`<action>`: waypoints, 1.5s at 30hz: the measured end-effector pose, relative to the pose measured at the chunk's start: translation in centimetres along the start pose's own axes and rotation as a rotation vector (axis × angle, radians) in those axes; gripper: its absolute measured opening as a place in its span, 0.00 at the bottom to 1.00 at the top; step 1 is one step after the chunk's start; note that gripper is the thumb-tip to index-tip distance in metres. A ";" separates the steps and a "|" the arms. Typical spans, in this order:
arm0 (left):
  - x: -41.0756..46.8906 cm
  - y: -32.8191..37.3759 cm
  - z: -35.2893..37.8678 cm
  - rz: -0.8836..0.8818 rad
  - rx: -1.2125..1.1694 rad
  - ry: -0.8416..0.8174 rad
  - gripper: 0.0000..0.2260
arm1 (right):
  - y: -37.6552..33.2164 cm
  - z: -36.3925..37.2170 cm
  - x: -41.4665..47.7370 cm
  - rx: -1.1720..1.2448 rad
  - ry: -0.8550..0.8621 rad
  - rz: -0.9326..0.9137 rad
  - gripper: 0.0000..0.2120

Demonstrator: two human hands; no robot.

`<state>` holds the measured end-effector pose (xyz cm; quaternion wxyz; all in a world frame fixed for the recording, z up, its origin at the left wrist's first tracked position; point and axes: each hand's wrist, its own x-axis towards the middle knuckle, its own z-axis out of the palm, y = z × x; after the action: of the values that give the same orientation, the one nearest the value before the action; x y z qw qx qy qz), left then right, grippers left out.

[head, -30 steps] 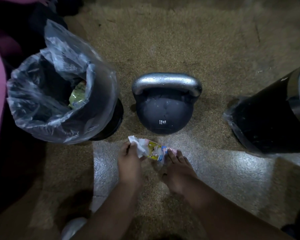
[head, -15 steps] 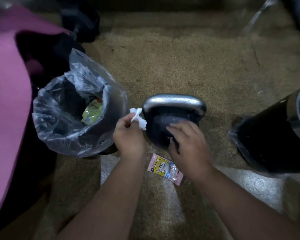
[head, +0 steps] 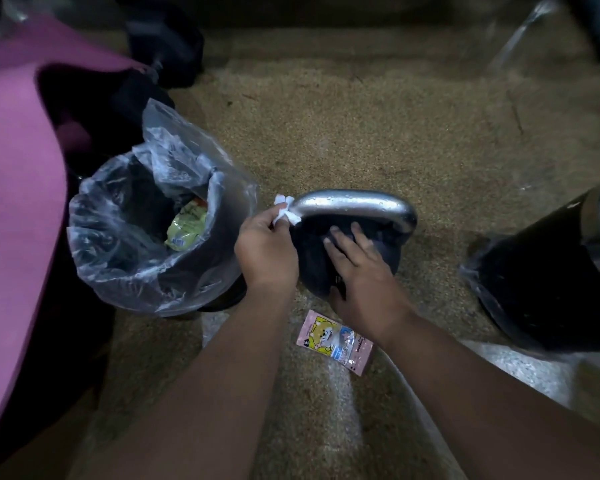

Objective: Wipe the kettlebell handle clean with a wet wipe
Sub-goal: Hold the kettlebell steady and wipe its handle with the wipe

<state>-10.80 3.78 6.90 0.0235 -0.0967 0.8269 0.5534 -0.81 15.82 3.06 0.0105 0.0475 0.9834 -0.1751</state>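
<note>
The left grip (head: 266, 244) pinches a small white wet wipe (head: 286, 214) between thumb and curled fingertips, and the wipe is bunched and touching the left end of the kettlebell handle (head: 354, 205), where the bar bends down toward the body. The handle is a silvery, shiny bar arching across the top of the dark kettlebell (head: 387, 249), which stands upright on the floor (head: 361, 116). The right grip (head: 360, 268) lies spread flat on the near face of the kettlebell body, fingers straight and pointing up toward the underside of the handle, holding nothing.

Just below the right wrist, a pink wipe packet (head: 335, 341) with a cartoon print lies flat on the floor, apart from the kettlebell. To the left of the left grip, close beside it, stands a dark bin (head: 229, 292) lined with a clear plastic bag (head: 118, 271); a crumpled green wrapper (head: 187, 227) sits inside. A pink mat (head: 14, 202) fills the far left edge. At the right, well apart from the kettlebell, stands a black cylinder (head: 551, 289) with a metal rim. The floor is speckled tan, with a paler glossy strip near the arms.
</note>
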 end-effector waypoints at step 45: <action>-0.8 -1.2 0.8 -0.037 -0.010 0.060 0.12 | -0.2 0.5 0.0 0.036 0.059 0.015 0.35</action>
<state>-9.86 4.16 5.61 0.0087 -0.1286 0.8226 0.5538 -0.85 15.42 2.64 -0.0180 0.0602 0.9796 -0.1911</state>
